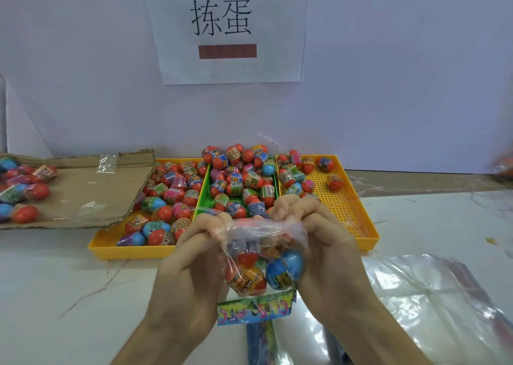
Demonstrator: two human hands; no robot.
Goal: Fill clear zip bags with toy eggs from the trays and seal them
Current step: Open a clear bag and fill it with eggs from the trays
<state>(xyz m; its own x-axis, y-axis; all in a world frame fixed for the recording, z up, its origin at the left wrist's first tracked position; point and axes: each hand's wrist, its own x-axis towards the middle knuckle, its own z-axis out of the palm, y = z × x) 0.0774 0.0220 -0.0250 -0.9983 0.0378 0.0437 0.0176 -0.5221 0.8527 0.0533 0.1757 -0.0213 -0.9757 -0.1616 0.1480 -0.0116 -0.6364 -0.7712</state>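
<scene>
Wall sign (233, 67) "拣蛋" above egg trays (127, 251)

left grip (194, 253), right grip (330, 242) — pinching egg bag (261, 242)

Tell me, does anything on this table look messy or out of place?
Yes. The flattened cardboard lies crooked, one bent corner resting over the left yellow tray. The green tray is heaped so eggs mound above its back rim, while the right yellow tray is mostly bare.
</scene>
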